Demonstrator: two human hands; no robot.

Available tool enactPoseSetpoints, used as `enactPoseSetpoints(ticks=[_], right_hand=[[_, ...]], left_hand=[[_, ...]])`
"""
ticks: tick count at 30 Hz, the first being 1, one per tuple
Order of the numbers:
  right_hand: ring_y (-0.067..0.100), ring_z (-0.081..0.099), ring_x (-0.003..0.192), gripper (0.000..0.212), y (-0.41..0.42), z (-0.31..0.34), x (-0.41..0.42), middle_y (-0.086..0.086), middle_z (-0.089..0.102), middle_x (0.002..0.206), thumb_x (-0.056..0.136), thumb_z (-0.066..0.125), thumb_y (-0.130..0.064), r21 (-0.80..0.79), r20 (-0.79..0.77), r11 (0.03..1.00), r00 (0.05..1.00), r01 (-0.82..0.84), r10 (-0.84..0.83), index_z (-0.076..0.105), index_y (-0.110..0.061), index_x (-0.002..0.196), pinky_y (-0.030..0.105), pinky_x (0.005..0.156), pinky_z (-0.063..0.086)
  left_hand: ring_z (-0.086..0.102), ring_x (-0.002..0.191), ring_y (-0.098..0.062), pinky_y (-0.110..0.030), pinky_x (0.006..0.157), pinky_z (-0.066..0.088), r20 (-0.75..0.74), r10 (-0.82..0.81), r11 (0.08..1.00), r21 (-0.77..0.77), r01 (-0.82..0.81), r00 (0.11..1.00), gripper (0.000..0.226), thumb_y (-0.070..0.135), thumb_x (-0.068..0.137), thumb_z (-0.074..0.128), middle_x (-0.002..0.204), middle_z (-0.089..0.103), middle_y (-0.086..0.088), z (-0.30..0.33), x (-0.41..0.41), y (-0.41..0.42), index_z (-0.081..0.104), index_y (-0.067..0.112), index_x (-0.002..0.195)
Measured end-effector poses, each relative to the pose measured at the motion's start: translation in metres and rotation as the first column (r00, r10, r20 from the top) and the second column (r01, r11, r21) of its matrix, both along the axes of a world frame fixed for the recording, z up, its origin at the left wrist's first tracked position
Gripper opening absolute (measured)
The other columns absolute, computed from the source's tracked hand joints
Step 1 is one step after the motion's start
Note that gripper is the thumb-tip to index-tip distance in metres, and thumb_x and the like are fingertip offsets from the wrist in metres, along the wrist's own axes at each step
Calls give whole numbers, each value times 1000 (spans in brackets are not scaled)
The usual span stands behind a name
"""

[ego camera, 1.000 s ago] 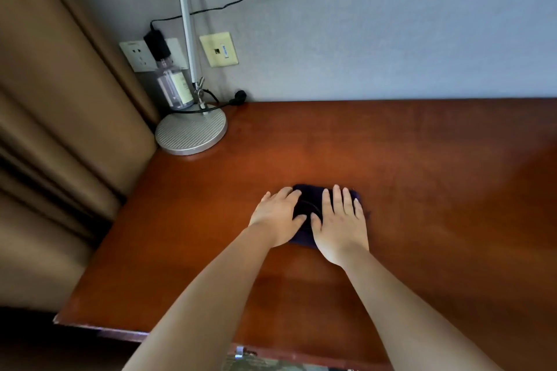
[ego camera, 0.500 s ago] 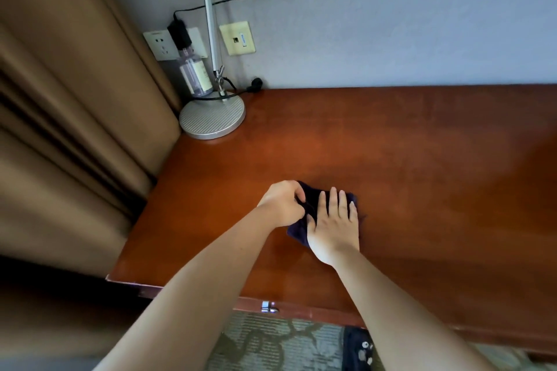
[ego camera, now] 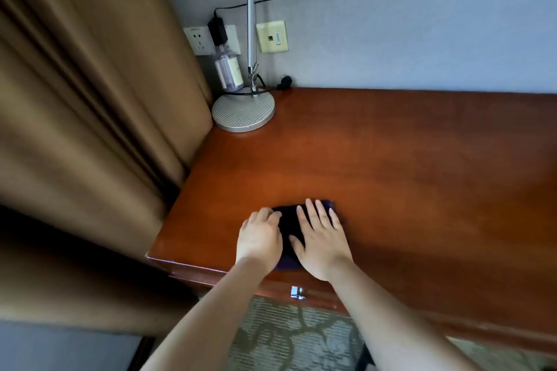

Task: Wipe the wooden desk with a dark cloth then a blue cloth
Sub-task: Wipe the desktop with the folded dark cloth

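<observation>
I am pressing both the left hand (ego camera: 259, 239) and right hand (ego camera: 321, 242), fingers straight, on the dark cloth (ego camera: 287, 220) near the desk (ego camera: 391, 166) front-left corner, risking sweeping it off the edge.

Both hands are down flat on the dark cloth (ego camera: 288, 221), near the front left corner of the wooden desk (ego camera: 391, 166). The left hand (ego camera: 259, 239) covers the cloth's left edge, fingers (ego camera: 269, 214) slightly bent over it; the right hand (ego camera: 322, 242) lies spread across the right part, fingers straight and pointing toward the wall. A strip of cloth shows between them. At the back left corner stands a lamp base (ego camera: 243, 113) with its thin pole (ego camera: 251, 9) rising, and a clear bottle (ego camera: 229, 72) just behind it. Brown curtain (ego camera: 90, 99) hangs on the left; patterned carpet (ego camera: 289, 337) shows below the desk's front edge.
</observation>
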State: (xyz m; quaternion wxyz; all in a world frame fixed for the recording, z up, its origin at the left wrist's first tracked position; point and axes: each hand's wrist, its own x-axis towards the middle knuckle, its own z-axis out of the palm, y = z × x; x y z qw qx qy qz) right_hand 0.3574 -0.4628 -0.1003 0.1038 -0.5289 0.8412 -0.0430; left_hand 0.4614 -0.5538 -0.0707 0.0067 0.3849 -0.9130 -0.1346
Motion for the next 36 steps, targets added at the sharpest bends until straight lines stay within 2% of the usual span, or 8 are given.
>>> enactPoseSetpoints(ticks=[3, 7, 12, 14, 17, 23, 32, 36], right_hand=[[21, -10, 147, 89, 13, 0, -1, 4, -7, 160, 76, -21, -54, -28, -16, 998, 999, -49, 48, 2, -17, 153, 38, 116, -12], [20, 7, 148, 79, 30, -6, -11, 4, 11, 160, 89, -16, -51, -63, -35, 997, 998, -50, 48, 17, -15, 152, 35, 115, -6], [18, 6, 148, 94, 52, -12, -33, 2, 7, 159, 82, -32, -54, -72, -51, 997, 998, -30, 27, 16, -16, 152, 33, 115, -7], [18, 24, 144, 86, 61, -6, -42, 4, 26, 155, 92, -21, -50, -51, -104, 999, 995, -12, 7, 34, -14, 147, 36, 116, 8], [17, 47, 131, 68, 79, -5, -55, 4, 51, 141, 102, 1, -41, -3, -74, 998, 995, 65, -65, 55, -14, 134, 33, 115, 27], [18, 49, 129, 66, 107, -7, -94, 4, 53, 139, 103, 4, -42, -19, -113, 994, 988, 106, -107, 55, -13, 134, 36, 109, 21], [21, 49, 130, 66, 108, -5, -136, 7, 53, 139, 102, 5, -41, -76, -68, 982, 982, 174, -179, 55, -11, 134, 37, 113, 32], [23, 48, 130, 58, 93, -7, -139, 9, 52, 139, 96, 23, -41, -92, -67, 975, 976, 203, -209, 54, -10, 133, 41, 107, 35]], left_hand=[[10, 148, -17, -29, 121, 5, -13, -49, 998, 30, 49, 999, 48, 18, 105, 25, 160, 20, -2, -19, 1, 23, 23, 14, 152], [-5, 149, -15, -27, 118, -9, -38, -67, 997, 22, 67, 997, 50, 19, 104, 20, 162, 6, -2, -31, -5, 38, 13, 12, 154], [-1, 149, -14, -31, 118, -9, -65, -103, 994, 38, 105, 993, 72, 40, 91, -6, 161, 11, 0, -29, -28, 57, 19, 14, 153], [10, 148, -17, -34, 118, -5, -85, -69, 996, 48, 73, 994, 85, 43, 82, -12, 158, 23, -2, -31, -40, 67, 28, 13, 151], [30, 143, -26, -42, 116, 9, -51, -121, 993, -23, 120, 991, 74, 37, 89, 3, 148, 42, -9, -30, -60, 79, 42, 8, 144], [-17, 147, -20, -42, 114, -18, 155, -268, 959, -49, 278, 951, 90, 39, 70, -29, 161, -12, -6, -26, -105, 97, -7, 11, 153], [-22, 145, -19, -43, 115, -17, 229, -262, 953, -91, 288, 938, 78, 39, 75, -29, 159, -19, -4, -26, -152, 103, -18, 12, 148], [-25, 144, -19, -46, 117, -16, 295, -259, 944, -124, 305, 920, 58, 40, 100, -2, 158, -23, -4, -20, -159, 88, -16, 15, 150]])
